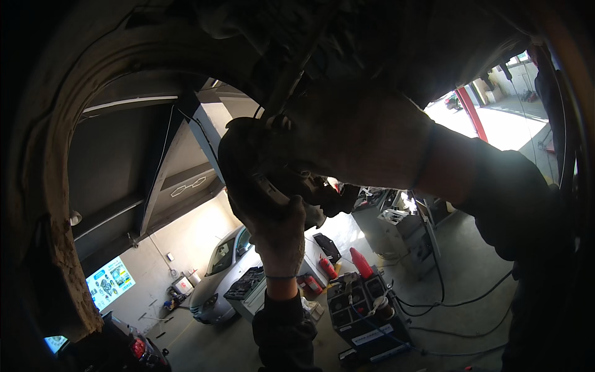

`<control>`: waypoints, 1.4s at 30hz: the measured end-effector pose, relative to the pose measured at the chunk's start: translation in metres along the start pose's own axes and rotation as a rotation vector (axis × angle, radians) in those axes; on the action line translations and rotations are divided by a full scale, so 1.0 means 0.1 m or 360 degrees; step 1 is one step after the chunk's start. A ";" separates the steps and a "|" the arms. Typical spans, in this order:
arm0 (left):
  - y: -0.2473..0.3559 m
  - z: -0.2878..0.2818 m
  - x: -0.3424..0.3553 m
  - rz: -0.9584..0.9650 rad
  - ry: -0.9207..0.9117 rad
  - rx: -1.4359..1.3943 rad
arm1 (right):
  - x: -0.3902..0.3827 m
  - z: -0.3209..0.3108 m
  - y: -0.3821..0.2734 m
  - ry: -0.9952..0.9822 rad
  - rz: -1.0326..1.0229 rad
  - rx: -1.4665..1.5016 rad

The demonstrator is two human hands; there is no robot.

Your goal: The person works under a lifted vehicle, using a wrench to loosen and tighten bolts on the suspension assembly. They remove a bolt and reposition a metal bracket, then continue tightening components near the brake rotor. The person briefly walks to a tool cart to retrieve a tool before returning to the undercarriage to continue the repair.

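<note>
Inside a dark wheel arch, a dark, curved-edged part (238,164), in the place of a brake or hub assembly, hangs in front of me; shadow hides its details. My left hand (279,239), in a light work glove, reaches up and grips its lower edge, thumb on the near side, other fingers mostly hidden behind. Coming in from the right, my right hand (372,139), also gloved, lies across the part's upper right side. Its fingers are lost in the dark, so their hold cannot be made out. Above both hands runs a dark slanting rod (304,65).
The wheel arch rim (59,149) curves round at left, its lower end ragged. Below stand a dark tool cart (365,322) with a red bottle, a grey cabinet (396,235), red fire extinguishers (327,268) and a silver car (226,279). Cables (455,304) trail across the floor.
</note>
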State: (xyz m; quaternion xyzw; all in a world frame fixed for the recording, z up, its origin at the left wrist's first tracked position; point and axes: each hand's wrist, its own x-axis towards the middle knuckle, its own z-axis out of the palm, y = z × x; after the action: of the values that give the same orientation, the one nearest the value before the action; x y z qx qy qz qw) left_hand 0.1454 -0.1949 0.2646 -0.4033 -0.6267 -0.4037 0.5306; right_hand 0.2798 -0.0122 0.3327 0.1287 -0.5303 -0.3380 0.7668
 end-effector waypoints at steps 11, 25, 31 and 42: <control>-0.02 0.02 0.00 -0.0047 0.0003 -0.0069 | 0.13 -0.23 -0.04 -0.0118 0.0014 0.0264; 0.01 0.01 0.01 0.0138 0.0004 0.0048 | 0.13 -0.19 0.05 0.0146 -0.0034 0.0300; -0.04 0.03 -0.06 0.0014 0.0110 -0.0359 | 0.00 -0.01 0.04 -0.0176 -0.0012 0.0284; -0.05 0.06 -0.04 -0.0003 0.0098 -0.0376 | -0.10 0.02 0.03 -0.0102 0.0080 0.0370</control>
State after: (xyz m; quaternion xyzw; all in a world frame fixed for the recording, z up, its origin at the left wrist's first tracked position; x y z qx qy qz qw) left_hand 0.1387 -0.1914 0.2599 -0.4498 -0.5587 -0.4873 0.4981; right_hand 0.2776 -0.0033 0.3281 0.1926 -0.5931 -0.2589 0.7376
